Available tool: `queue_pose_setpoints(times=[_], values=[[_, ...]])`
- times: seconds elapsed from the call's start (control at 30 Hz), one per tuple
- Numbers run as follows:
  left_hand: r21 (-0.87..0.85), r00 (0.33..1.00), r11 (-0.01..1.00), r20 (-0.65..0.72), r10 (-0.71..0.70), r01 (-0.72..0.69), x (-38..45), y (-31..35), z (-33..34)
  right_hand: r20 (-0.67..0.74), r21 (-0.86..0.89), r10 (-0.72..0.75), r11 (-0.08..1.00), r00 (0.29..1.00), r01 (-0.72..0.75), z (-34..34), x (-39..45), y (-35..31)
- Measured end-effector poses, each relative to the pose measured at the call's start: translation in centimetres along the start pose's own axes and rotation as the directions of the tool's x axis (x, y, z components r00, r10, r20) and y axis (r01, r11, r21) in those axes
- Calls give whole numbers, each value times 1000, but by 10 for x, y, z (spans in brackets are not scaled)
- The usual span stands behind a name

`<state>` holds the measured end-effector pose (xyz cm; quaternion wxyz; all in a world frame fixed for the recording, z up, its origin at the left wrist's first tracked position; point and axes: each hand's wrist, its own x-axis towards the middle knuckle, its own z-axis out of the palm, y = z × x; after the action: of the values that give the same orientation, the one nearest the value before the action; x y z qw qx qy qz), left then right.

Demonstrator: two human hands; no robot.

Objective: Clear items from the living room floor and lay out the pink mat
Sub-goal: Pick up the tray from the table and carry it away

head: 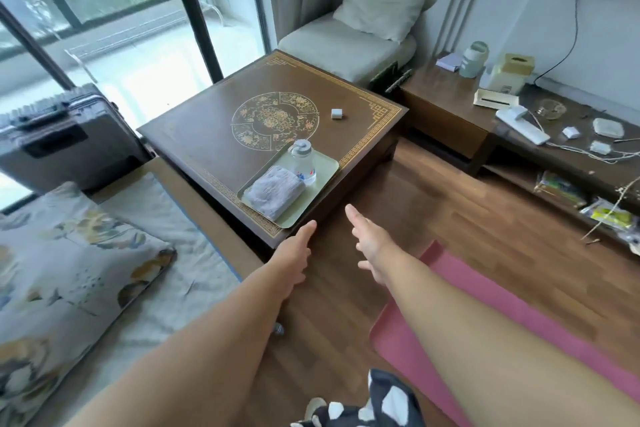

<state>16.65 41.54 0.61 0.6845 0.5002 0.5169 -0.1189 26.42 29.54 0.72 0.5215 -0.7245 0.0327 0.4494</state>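
Note:
The pink mat (512, 305) lies flat on the wooden floor at the lower right, partly under my right forearm. A low dark wooden table (214, 135) with gold patterns stands ahead. On its near corner rests a pale green tray (325, 166) holding a folded grey towel (273, 192) and a plastic water bottle (303, 159). My left hand (292, 253) reaches out, fingers extended, its tips at the table's near corner just below the tray. My right hand (367, 239) hovers open above the floor beside that corner, holding nothing.
A sofa seat with a floral cushion (62, 253) runs along the left. A grey suitcase (65, 135) stands by the glass door. A small white cube (336, 113) sits on the table. A cluttered TV cabinet (540, 149) lines the right wall, a beige seat (346, 45) behind the table.

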Motion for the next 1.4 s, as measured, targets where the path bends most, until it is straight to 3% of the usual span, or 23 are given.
queue_pose_setpoints(times=[0.23, 0.57, 0.83, 0.97, 1.3, 1.4], values=[[-53, 999, 999, -43, 8, -11, 36, 20, -23, 42, -23, 27, 999, 999, -26, 16, 54, -27], [-118, 965, 993, -262, -5, -26, 107, 105, -46, 170, -81, 78, 995, 982, -65, 13, 165, -113], [-43, 957, 999, -288, -25, 14, 155, 143, -41, 164, -88, 141, 988, 976, -128, 6, 238, -167], [-88, 944, 995, -321, -77, 52, 186, 173, -54, 171, -122, 146, 984, 974, -126, 13, 270, -193], [10, 941, 1000, -339, 18, -15, 271, 273, -78, 171, -213, 66, 977, 983, -29, 38, 359, -270], [8, 928, 1000, -373, -23, 28, 290, 285, -83, 174, -254, 88, 966, 981, -41, 40, 387, -282]])
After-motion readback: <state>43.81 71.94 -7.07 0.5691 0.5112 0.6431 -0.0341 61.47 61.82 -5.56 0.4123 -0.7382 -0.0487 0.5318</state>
